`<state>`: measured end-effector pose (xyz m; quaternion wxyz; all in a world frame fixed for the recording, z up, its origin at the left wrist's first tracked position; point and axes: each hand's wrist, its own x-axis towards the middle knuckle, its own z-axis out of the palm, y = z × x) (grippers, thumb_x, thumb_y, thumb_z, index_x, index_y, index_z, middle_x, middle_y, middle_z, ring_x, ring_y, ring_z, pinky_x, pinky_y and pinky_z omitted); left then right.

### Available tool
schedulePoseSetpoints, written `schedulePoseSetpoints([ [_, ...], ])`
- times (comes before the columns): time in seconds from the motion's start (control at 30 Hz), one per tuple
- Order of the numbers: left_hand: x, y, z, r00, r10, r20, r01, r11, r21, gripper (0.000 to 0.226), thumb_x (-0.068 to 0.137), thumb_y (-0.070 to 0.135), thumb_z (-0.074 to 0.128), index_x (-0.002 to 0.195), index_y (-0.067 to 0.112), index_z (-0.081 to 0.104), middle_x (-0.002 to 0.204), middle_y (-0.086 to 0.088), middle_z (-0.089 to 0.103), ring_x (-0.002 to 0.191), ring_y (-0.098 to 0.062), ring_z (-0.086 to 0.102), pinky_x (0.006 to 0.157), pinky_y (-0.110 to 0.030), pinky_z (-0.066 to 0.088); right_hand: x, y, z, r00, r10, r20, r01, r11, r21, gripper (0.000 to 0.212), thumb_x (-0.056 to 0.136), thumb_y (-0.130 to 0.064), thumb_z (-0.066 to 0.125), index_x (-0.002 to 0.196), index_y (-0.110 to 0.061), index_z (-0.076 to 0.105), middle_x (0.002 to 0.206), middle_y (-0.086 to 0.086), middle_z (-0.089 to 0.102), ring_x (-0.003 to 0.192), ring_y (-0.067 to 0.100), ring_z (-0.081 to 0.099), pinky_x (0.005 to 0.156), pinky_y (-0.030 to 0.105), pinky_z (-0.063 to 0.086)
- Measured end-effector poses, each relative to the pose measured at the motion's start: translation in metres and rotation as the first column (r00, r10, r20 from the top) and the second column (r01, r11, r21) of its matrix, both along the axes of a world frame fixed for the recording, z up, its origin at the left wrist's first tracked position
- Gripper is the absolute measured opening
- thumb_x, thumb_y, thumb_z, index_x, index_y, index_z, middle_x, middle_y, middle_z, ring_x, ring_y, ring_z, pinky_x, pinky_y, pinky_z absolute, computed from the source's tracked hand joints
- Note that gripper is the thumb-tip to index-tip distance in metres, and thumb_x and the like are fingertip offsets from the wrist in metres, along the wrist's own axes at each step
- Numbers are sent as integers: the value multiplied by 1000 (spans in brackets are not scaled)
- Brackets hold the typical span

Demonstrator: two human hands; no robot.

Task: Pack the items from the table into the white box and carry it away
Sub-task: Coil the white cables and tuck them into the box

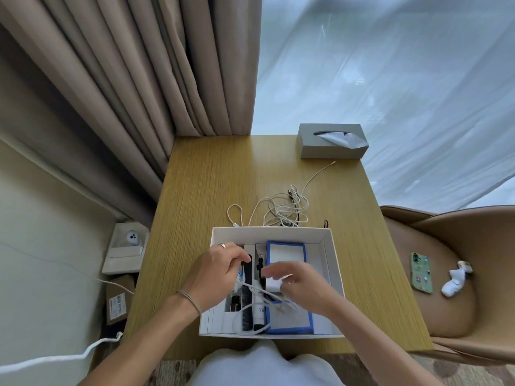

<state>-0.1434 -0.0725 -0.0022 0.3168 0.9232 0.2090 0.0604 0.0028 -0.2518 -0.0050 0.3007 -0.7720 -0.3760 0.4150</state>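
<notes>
1. White charger block [274, 284] sits pinched in the curled fingers [289, 274] of the right hand [303, 288], held over the middle of the white box [333, 263]; the hand is blurred, so the exact grip is unclear.
2. A white cable [262, 299] runs from that block leftward and down, looping toward the near wall of the box.
3. The left hand [214, 271] reaches in from the near left, palm down, fingers [239, 256] curled at the top of a black comb [246, 296]; whether they grip it or the cable I cannot tell.
4. The comb lies with its long axis near-to-far, in the left part of the box, beside a small dark bottle [234, 302].
5. A blue-edged flat pack [288, 288] fills the box's middle, its long axis also near-to-far.
6. The box rests open on the near part of the wooden bench [211, 185], long side across.
7. A tangle of cables [281, 208] lies on the bench just beyond the far wall of the box.
8. A grey tissue box [331, 140] stands at the far right corner.
9. Both forearms enter from the near edge, angled inward.
</notes>
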Motion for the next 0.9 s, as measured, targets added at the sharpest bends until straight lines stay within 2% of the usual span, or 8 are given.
schedulePoseSetpoints([
  [0.1, 20, 4, 5, 999, -7, 33, 6, 1000, 13, 25, 97, 12, 55, 99, 29, 73, 94, 19, 67, 91, 0, 59, 79, -19, 50, 17, 8, 9, 977, -213, -16, 213, 970, 116, 51, 83, 10, 48, 110, -23, 75, 102, -11, 75, 95, 1, 67, 90, 31, 56],
  [0.2, 43, 14, 12, 999, 20, 50, -21, 999, 24, 24, 96, 12, 55, 97, 28, 73, 91, 16, 67, 88, -2, 60, 76, -21, 50, 36, 19, 18, 944, -324, -68, 331, 919, 213, 45, 87, 10, 51, 99, -27, 73, 95, -7, 76, 90, 1, 70, 86, 24, 56],
  [0.33, 73, 30, 18, 996, 87, 22, -87, 996, 4, 25, 96, 12, 53, 95, 26, 73, 90, 13, 68, 84, -3, 61, 73, -25, 53, 62, 41, 27, 925, -375, -64, 379, 888, 263, 38, 87, 9, 53, 95, -21, 75, 92, -7, 76, 88, 0, 70, 79, 15, 54],
  [0.53, 115, 55, 5, 976, 162, -148, -166, 986, -15, 25, 96, 17, 49, 101, 25, 72, 97, 10, 70, 85, -7, 65, 77, -32, 58, 98, 74, 23, 910, -414, -24, 409, 886, 216, 33, 89, 5, 52, 95, -17, 76, 90, -7, 75, 86, 3, 69, 86, 27, 58],
  [0.6, 128, 62, -8, 961, 174, -213, -182, 983, -15, 27, 96, 16, 46, 102, 24, 72, 95, 8, 70, 79, -8, 65, 69, -29, 57, 108, 83, 17, 914, -405, -2, 399, 899, 182, 33, 90, 3, 52, 94, -21, 75, 90, -8, 74, 88, 3, 69, 87, 29, 58],
  [0.7, 144, 70, -33, 933, 158, -325, -164, 986, 7, 30, 94, 13, 44, 103, 24, 71, 84, 6, 65, 63, -7, 56, 55, -24, 45, 116, 92, 6, 907, -420, 25, 411, 897, 160, 33, 90, -2, 53, 89, -28, 73, 87, -12, 74, 87, 1, 68, 84, 29, 58],
  [0.8, 161, 78, -53, 891, 184, -415, -192, 981, 23, 28, 93, 13, 45, 103, 25, 68, 89, 5, 67, 76, -14, 63, 65, -27, 51, 121, 96, -6, 901, -432, 43, 422, 895, 144, 34, 90, -5, 54, 84, -34, 70, 87, -14, 74, 88, 1, 68, 82, 28, 57],
  [0.9, 179, 86, -70, 847, 218, -484, -210, 975, 72, 20, 95, 15, 44, 106, 22, 60, 91, 2, 67, 82, -17, 64, 71, -33, 56, 124, 96, -19, 899, -436, 31, 429, 894, 126, 33, 92, -8, 57, 83, -37, 70, 88, -16, 73, 87, -3, 67, 76, 20, 54],
])
